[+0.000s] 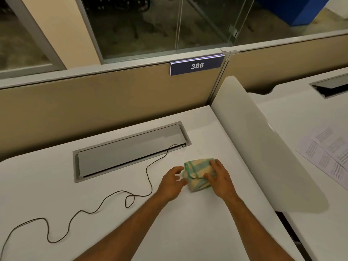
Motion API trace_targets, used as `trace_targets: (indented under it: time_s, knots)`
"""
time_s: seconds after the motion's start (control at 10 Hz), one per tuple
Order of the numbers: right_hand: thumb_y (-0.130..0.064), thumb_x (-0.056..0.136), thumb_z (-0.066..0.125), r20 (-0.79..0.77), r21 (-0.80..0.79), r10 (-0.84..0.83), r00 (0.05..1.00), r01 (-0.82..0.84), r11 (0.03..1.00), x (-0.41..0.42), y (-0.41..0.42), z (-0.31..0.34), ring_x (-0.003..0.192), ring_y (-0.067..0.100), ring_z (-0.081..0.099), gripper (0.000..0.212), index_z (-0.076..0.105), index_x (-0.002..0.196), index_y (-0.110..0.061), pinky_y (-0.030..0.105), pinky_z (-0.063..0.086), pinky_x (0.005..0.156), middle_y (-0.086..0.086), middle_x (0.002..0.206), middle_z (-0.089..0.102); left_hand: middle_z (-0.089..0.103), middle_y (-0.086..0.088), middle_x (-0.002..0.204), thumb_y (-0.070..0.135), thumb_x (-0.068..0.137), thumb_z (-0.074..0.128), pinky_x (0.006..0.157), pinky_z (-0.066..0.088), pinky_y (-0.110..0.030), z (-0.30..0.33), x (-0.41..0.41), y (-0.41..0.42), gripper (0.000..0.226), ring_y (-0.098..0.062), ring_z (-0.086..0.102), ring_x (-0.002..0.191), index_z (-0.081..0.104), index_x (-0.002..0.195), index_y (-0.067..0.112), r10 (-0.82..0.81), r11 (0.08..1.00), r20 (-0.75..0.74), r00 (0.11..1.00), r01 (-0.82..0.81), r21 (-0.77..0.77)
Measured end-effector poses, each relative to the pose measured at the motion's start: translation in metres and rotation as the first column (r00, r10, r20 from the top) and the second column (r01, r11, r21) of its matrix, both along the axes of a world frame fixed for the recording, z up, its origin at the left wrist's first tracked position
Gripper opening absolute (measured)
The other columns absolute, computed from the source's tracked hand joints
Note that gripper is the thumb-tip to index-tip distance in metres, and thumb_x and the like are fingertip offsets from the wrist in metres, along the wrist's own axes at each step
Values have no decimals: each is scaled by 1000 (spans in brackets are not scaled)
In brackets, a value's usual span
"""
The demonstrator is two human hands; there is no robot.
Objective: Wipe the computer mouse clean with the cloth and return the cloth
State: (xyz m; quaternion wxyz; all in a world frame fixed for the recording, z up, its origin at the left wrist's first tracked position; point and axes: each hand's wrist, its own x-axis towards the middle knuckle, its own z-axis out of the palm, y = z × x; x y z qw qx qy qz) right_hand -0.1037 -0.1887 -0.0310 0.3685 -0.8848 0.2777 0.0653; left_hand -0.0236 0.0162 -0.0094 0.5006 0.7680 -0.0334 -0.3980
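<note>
A folded yellow and green cloth (197,174) lies on the white desk (188,223), near its right side. My right hand (220,179) lies over the cloth's right half, fingers on top and thumb pressed into its front, gripping it. My left hand (172,182) is just left of the cloth, its fingers apart and curled, their tips at the cloth's left edge. No computer mouse is in view. A thin dark cable (90,211) snakes from the desk's cable slot to the lower left edge of the view.
A grey cable-tray lid (128,149) is set into the desk behind the hands. A white curved divider (259,144) stands along the desk's right side. Printed papers (327,157) lie on the neighbouring desk. A beige partition with a "386" sign (196,65) closes the back.
</note>
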Motion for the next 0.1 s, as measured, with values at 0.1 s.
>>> trace_targets:
  time_s: [0.1]
  knots:
    - [-27, 97, 60, 40, -75, 12, 999, -9, 997, 7, 21, 10, 151, 31, 13, 67, 28, 154, -10, 42, 15, 122, 11, 164, 21, 56, 2, 142, 19, 96, 69, 94, 47, -28, 12, 7, 21, 49, -12, 55, 117, 54, 141, 23, -1, 1000, 104, 995, -1, 11]
